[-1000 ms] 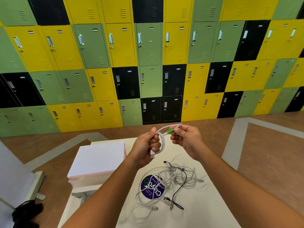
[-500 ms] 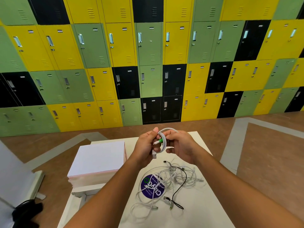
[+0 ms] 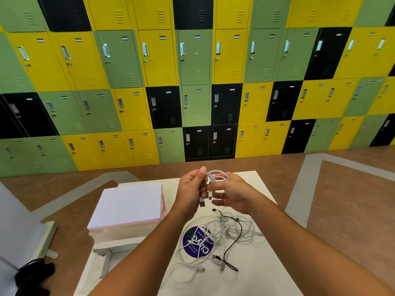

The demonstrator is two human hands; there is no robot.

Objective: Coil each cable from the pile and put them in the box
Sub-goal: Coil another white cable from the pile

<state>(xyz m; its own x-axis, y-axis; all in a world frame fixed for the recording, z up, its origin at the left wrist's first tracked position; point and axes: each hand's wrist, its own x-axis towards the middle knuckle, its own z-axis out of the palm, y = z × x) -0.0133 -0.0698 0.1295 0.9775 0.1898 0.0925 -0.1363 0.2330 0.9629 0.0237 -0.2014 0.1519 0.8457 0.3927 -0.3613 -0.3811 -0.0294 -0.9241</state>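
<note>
The white cable (image 3: pixel 217 174) is up in the air between our two hands, above the far end of the surface (image 3: pixel 263 280), already wound into a small tight ring with its two plugs (image 3: pixel 202 203) hanging down just below it. Our left grip (image 3: pixel 190 190) is curled round the ring's left side, thumb up against the top of the loops. Our right grip (image 3: pixel 233 194) pinches the strand by the green collar (image 3: pixel 211 182) with its upper fingers while the lower fingers lie loosely spread. We judge this to be the finishing of one coil, and the thing to get right is the tail: we keep the left thumb pressed on the stacked loops so none springs open, then wrap or tuck the short end round the bundle snugly. We do this without bending the cable sharply at the collar, where a kink seems most likely. Only once the ring holds its shape should one hand let go. Below our wrists the pile (image 3: pixel 215 233) lies on the surface, mostly white leads tangled with one black cable (image 3: pixel 233 242) over a round purple sticker (image 3: pixel 197 245). The box (image 3: pixel 128 210) sits just left of the pile with a flat white top; whether that is a lid we cannot tell. Coloured lockers (image 3: pixel 192 60) fill the wall beyond.
</note>
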